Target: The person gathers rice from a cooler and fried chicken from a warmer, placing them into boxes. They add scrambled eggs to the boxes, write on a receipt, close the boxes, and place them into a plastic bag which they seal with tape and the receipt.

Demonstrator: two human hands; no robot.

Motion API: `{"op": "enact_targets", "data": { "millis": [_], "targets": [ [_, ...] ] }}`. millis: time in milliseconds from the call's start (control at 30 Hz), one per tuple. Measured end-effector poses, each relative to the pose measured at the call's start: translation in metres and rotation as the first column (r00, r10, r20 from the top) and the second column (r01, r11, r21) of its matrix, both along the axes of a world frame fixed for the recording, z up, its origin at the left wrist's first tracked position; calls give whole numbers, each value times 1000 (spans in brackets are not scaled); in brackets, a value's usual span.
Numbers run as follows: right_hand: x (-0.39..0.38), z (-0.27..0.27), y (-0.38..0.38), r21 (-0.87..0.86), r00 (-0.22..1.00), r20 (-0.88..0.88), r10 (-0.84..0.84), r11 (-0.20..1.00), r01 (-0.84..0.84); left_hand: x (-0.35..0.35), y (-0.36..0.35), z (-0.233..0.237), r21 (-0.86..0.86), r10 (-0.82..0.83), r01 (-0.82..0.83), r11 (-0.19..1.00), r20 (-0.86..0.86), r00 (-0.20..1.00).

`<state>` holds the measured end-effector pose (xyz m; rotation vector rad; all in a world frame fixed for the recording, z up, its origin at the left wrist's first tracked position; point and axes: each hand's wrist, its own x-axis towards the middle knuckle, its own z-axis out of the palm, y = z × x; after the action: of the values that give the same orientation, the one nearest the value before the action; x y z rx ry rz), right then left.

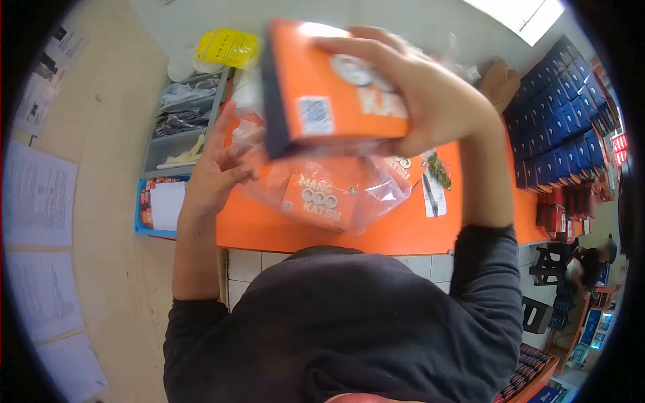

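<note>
My right hand [430,101] grips an orange box [322,94] with a dark side and a white code label, held up close to the camera and blurred. My left hand [218,168] has its fingers spread at the edge of a clear plastic bag [369,191] that lies on the orange table [282,232]. Inside the bag I see another orange box [319,198] with white lettering. The raised box hides part of the bag.
A grey tray rack [178,121] with bags stands left of the table, a yellow packet [227,47] behind it. Stacked blue boxes [561,114] fill the right side. Papers [37,195] hang on the left wall. Another person [591,258] is at the far right.
</note>
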<state>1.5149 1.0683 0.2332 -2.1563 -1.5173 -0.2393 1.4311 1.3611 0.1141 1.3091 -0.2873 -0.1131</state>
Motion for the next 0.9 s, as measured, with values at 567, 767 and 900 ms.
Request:
{"op": "enact_targets", "data": {
  "millis": [567,767,900],
  "targets": [
    [-65,-221,57,-680,792,-390,-469,727,95,-43,-87,-61,377,-270,184,908,191,944],
    [-88,-230,-28,-348,968,92,-233,903,251,-20,-29,-30,446,-138,299,843,-359,923],
    [-68,-46,-43,-908,734,-347,-584,405,-107,7,5,2,216,-192,239,947,-215,957]
  ]
}}
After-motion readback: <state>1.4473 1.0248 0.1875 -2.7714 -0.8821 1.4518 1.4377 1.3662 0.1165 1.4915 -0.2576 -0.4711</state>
